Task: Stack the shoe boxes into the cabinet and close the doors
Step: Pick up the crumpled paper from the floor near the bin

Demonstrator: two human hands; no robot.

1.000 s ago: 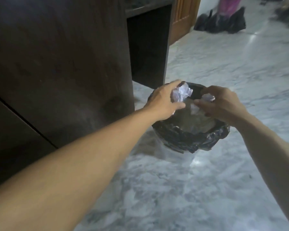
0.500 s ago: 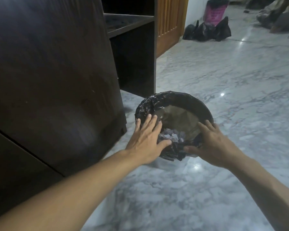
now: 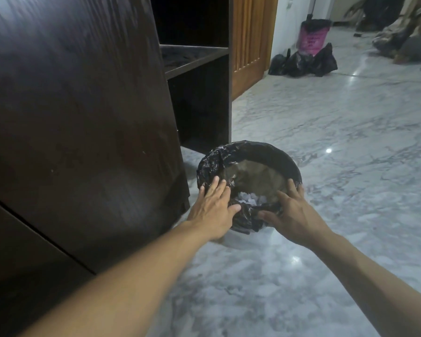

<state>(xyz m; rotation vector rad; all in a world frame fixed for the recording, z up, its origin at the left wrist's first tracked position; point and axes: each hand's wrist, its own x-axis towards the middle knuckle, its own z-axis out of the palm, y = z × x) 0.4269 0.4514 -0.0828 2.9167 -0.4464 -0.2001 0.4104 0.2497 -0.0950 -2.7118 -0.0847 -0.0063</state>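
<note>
In the head view, a bin (image 3: 249,181) lined with a black bag is seen on the marble floor (image 3: 326,142), just beside the open dark cabinet (image 3: 197,98). The left hand (image 3: 213,210) is laid on the near-left rim with fingers straight, nothing gripped; the right hand (image 3: 293,215) is spread flat on the near-right rim. Crumpled paper (image 3: 249,200) lies inside the bin. No shoe boxes are visible. The liner would best be pressed evenly, then the bin shifted clear of the cabinet.
</note>
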